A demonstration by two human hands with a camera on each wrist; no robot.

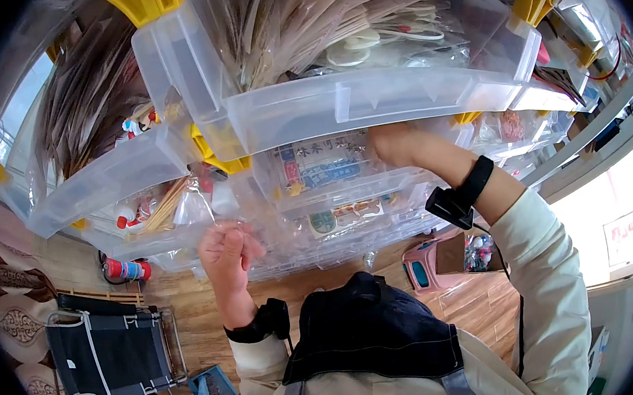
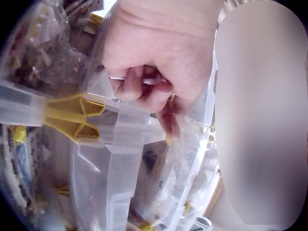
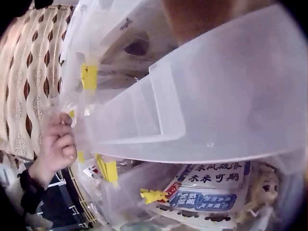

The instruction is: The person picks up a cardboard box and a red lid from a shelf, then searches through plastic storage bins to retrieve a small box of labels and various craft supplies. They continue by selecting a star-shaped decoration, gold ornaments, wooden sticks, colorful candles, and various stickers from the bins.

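Observation:
My left hand [image 1: 229, 252] is in front of the lower bins with its fingers curled, pinching a piece of clear plastic film [image 2: 179, 156] that looks like a bag. In the right wrist view the same film shows at the fingertips of that hand [image 3: 57, 144]. My right hand [image 1: 391, 144] reaches under the front of the upper clear bin [image 1: 286, 113] into the bin below, its fingers mostly hidden; I cannot tell what they hold. Near it lie flat packs with blue and red printing [image 1: 329, 168], and a small doll figure [image 3: 264, 190] shows beside these packs.
Stacked translucent bins with yellow connectors [image 1: 215, 152] fill the front. The upper ones hold bagged sticks [image 1: 391, 18]. A folding chair [image 1: 111, 351] stands at lower left. On the wooden floor are a pink-framed item [image 1: 424, 267] and an open box [image 1: 479, 251].

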